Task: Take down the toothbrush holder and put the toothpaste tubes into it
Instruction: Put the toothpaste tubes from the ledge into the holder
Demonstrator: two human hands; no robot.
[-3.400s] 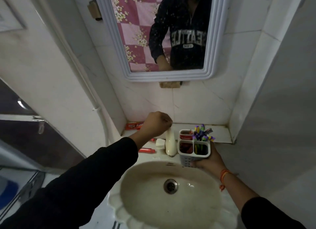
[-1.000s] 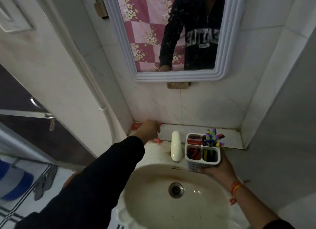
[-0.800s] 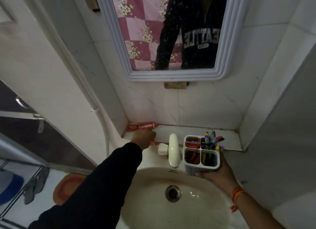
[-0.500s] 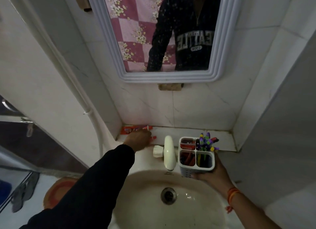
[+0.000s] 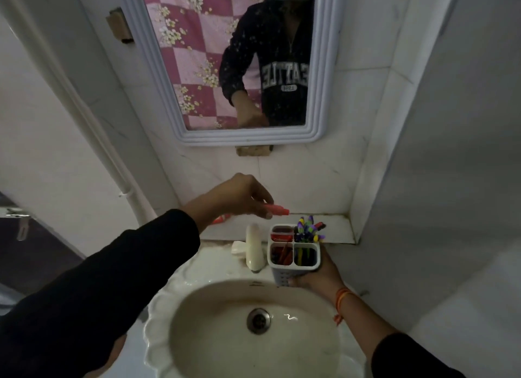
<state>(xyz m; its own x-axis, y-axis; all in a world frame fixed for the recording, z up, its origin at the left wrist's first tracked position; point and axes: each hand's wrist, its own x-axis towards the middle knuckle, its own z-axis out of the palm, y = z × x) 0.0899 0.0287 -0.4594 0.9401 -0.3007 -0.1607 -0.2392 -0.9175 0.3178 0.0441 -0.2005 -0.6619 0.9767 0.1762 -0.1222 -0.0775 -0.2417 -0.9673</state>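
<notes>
Head view, single frame.

Item 1: white perforated plastic toothbrush holder with four compartments (image 5: 293,250), off the wall, upright, mouth up. The right hand (image 5: 315,273) cups its base from the 5 o'clock side, fingers wrapped around the lower wall, holding it above the rim of the cream oval ceramic basin (image 5: 197,287), apparently to keep the openings level and within reach. Contents: red items in both left compartments, purple-and-yellow toothbrush heads (image 5: 308,231) standing in the far right one.

Item 2: small red toothpaste tube (image 5: 277,209), pinched at one end between thumb and fingertips of the left hand (image 5: 239,200). Long axis near horizontal, free end pointing toward 3 o'clock. It hangs at 11 o'clock of the holder, above it and not touching. Judged: it must be tipped end-down before it can drop into a compartment.

Item 3: second red tube (image 5: 222,219), lying on the white tiled ledge (image 5: 335,231) under the left wrist, mostly hidden; not yet collected.

Item 4: white plastic tap (image 5: 253,246), at 9 o'clock of the holder, just beside it.
</notes>
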